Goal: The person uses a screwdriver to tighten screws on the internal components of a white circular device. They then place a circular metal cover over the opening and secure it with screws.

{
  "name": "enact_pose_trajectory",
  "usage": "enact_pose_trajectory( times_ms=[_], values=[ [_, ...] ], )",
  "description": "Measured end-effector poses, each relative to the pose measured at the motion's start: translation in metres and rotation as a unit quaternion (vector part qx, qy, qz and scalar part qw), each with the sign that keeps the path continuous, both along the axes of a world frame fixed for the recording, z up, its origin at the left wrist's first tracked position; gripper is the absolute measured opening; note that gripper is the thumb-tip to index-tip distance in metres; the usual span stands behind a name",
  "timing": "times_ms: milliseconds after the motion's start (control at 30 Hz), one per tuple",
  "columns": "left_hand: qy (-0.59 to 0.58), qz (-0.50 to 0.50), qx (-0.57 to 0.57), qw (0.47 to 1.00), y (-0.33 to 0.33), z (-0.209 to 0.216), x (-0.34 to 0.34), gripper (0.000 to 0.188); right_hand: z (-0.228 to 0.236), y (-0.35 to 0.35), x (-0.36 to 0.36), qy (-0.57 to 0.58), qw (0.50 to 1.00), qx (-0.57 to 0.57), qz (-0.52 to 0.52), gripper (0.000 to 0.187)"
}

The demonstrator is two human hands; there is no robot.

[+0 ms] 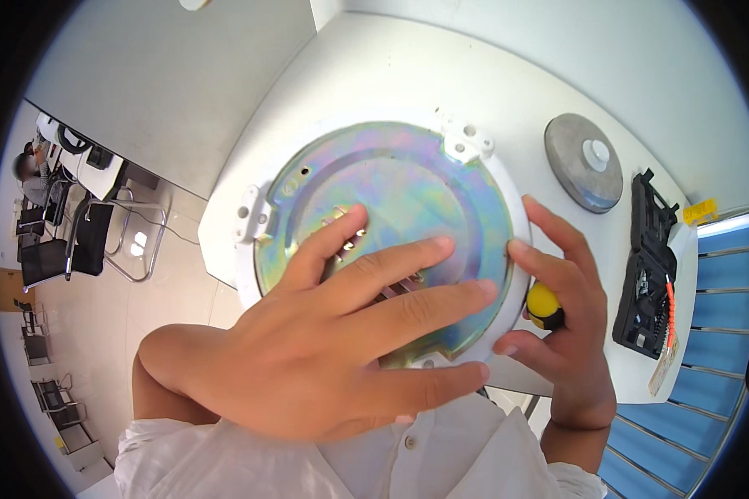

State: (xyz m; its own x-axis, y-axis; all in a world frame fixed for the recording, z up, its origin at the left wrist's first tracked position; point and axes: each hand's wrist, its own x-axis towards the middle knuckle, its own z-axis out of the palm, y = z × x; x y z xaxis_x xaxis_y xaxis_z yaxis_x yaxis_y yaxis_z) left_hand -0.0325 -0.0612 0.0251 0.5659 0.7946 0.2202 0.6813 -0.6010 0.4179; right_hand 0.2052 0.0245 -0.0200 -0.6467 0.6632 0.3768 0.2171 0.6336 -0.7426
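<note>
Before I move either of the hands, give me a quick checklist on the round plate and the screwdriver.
1. Left hand flat on the iridescent metal plate: ok.
2. Plate seated in its white housing: ok, as far as visible.
3. Right hand gripping the yellow-handled screwdriver: ok.
4. Screwdriver tip seated on a screw: cannot tell, hidden.
5. Black bit case open on the table: ok.
6. Grey disc apart from the housing: ok.

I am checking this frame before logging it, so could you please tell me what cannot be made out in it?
- Head view: the middle of the iridescent metal plate is covered by the left hand.
- The yellow-handled tool: its tip is hidden by the right hand.
- The black tool case: contents too small to tell.
- Distant chairs: small, bent by the fisheye rim.
</note>
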Motion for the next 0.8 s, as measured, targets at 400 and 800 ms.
enact_pose_trajectory(
  times_ms=[400,800],
  values=[
    [0.022,-0.064,0.029,0.997,0.002,0.003,-0.006,0.032,0.02,-0.003,0.006,-0.057,0.997,0.044,0.0,0.059],
    [-0.033,-0.051,0.11,0.992,-0.006,-0.008,-0.004,0.039,0.011,-0.04,0.016,-0.034,0.998,0.057,-0.024,0.051]
  ],
)
